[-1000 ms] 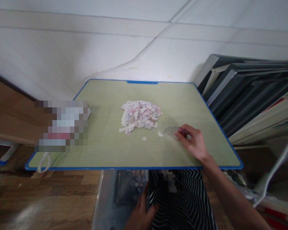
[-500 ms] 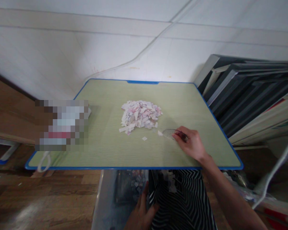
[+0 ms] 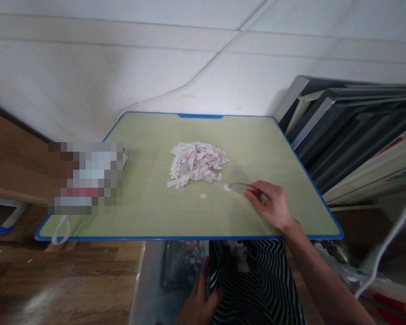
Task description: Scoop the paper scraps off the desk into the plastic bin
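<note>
A clear, rounded plastic piece (image 3: pixel 238 186) with fine markings, like a protractor, is pinched in my right hand (image 3: pixel 270 203) just over the tabletop. Its curved edge meets a small white paper scrap (image 3: pixel 226 187). A whitish bit (image 3: pixel 264 198) shows beneath my right fingers. Up and to the left lies a heap of cut paper scraps (image 3: pixel 199 162), white with pink and lilac tints. One loose scrap (image 3: pixel 203 196) sits in front of the heap. Below the table edge, my left hand (image 3: pixel 199 298) has its fingers stretched out and thumb apart, beside a translucent plastic bin (image 3: pixel 144 289).
The pale green table (image 3: pixel 149 212) has a raised blue rim. A blurred-out object (image 3: pixel 88 176) with a white loop (image 3: pixel 61 230) occupies its left side. Dark flat panels (image 3: pixel 352 117) lean at the right. Scraps lie in the bin and on the striped cloth (image 3: pixel 257 289).
The clear plastic piece has tilted slightly, and the scrap at its edge has shifted a little right. The whitish bit under my right fingers now shows. My left hand stays put.
</note>
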Tool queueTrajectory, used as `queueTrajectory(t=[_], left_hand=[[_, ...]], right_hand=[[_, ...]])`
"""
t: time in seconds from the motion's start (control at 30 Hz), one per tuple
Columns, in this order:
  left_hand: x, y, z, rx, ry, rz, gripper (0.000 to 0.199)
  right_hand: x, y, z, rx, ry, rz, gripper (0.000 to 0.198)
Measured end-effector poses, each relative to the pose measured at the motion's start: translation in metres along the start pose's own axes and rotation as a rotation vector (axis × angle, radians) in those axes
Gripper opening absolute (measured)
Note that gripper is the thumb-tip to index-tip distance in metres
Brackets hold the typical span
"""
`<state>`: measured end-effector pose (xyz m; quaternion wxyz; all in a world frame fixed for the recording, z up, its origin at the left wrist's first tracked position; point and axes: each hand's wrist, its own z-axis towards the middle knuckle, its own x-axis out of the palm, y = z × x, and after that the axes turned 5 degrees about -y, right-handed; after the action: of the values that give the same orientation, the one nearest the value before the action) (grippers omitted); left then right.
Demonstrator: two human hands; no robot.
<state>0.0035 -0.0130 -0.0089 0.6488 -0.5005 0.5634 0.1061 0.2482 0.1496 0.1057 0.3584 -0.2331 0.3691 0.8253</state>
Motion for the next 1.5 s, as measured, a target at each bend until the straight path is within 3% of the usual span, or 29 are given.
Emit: queueTrajectory(t=[0.17,0.37,0.53,0.77,0.97,1.1,1.27,1.4,1.5], left_hand=[[0.004,0.003,0.0,0.033,0.0,-0.009,0.055],[-0.003,-0.004,0.001,-0.002,-0.008,0.005,0.064],[-0.002,-0.003,0.002,-0.02,-0.015,0.002,0.071],[0.011,0.007,-0.002,0.015,-0.018,-0.026,0.072],[0.006,0.005,0.0,0.037,-0.001,-0.031,0.076],[-0.002,-0.001,0.001,0.004,0.005,-0.023,0.066],[0.001,0.0,0.0,0.012,-0.033,-0.024,0.06],[0.009,0.006,-0.001,0.035,-0.003,-0.047,0.061],[0.009,0.007,-0.001,0.049,0.011,-0.048,0.057]], right_hand=[[0.0,0.005,0.004,0.001,0.154,0.109,0.02],[-0.003,0.007,0.005,0.184,0.1,0.126,0.017],[0.0,0.008,0.005,0.136,0.247,0.176,0.02],[-0.003,0.007,0.007,0.213,0.125,0.195,0.016],[-0.004,0.008,0.005,0.167,0.243,0.224,0.018],[-0.001,0.009,0.004,0.104,0.325,0.233,0.02],[0.002,0.002,0.003,0.14,0.219,0.093,0.018],[-0.006,0.002,0.006,0.149,0.292,0.183,0.021],[-0.011,0.002,0.007,0.209,0.187,0.207,0.018]])
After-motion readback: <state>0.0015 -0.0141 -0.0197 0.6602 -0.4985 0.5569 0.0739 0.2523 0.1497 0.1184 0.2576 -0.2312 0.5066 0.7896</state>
